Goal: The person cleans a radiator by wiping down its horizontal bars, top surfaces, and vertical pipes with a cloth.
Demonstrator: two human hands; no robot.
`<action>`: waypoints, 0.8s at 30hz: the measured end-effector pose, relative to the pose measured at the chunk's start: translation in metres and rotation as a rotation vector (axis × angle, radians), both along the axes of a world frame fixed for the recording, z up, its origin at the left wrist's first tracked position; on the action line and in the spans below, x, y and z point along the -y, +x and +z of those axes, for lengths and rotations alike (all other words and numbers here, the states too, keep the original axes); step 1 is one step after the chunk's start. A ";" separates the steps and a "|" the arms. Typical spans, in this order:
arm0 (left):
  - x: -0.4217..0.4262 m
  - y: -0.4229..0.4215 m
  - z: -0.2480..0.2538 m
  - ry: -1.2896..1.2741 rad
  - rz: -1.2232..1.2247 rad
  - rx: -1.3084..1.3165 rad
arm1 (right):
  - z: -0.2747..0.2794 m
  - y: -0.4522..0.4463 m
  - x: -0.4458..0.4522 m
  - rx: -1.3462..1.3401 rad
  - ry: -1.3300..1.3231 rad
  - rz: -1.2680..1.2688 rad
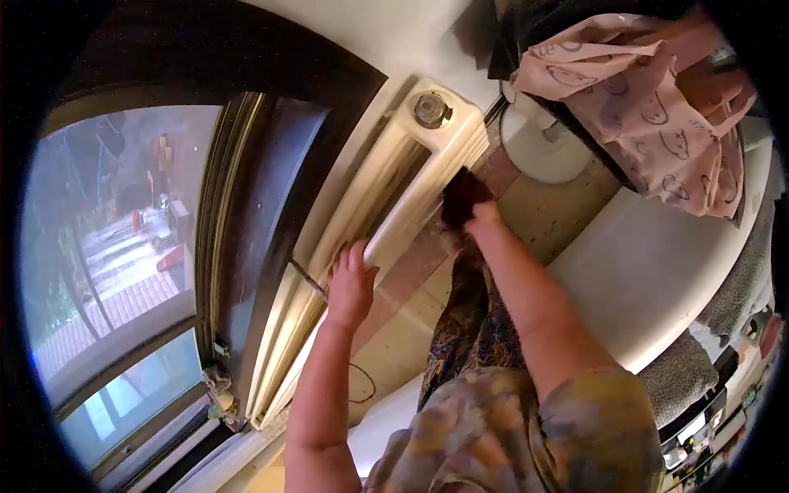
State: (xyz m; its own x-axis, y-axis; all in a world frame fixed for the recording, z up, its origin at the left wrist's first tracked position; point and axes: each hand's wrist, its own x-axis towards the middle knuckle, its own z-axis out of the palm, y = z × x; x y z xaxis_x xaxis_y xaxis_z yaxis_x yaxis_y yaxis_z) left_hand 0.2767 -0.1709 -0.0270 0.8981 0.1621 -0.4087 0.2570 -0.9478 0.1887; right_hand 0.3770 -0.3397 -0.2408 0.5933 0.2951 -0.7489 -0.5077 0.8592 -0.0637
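A cream-coloured radiator (394,218) runs slantwise below the window, with a round fitting (430,109) at its far end. My left hand (353,287) rests on the radiator's top edge, fingers laid over it and thumb apart. Beside those fingers a thin dark rod (308,279) crosses the radiator. My right hand (485,217) is closed on a dark maroon cloth (465,195), held against or very near the radiator's front side toward the far end. The cloth covers most of my right fingers, and I cannot tell whether it touches the metal.
On the left is a dark-framed window (123,222). A white tub (629,267) curves along the right, with a pink printed bag (649,107) above its far end. A white round object (546,140) stands on the floor (551,218). Grey towels (678,378) hang at right.
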 end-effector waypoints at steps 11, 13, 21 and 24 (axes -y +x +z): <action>-0.001 0.003 -0.001 0.015 -0.051 0.041 | 0.026 0.043 -0.010 0.235 -0.086 -0.315; 0.000 0.001 -0.002 0.025 0.016 -0.027 | 0.010 0.015 -0.030 0.247 -0.050 -0.242; 0.002 0.002 0.000 -0.006 0.035 -0.020 | 0.069 -0.062 -0.069 -0.565 0.196 -0.236; 0.001 0.003 -0.001 -0.002 0.031 -0.011 | 0.019 -0.055 -0.046 -0.184 0.075 -0.133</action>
State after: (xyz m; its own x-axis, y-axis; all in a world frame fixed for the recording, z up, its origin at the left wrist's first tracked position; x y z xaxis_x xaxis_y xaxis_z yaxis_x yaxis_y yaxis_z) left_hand 0.2793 -0.1720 -0.0276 0.8884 0.1885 -0.4186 0.2878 -0.9391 0.1879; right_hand 0.3217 -0.2937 -0.2223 0.4861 0.2827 -0.8269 -0.3870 0.9180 0.0864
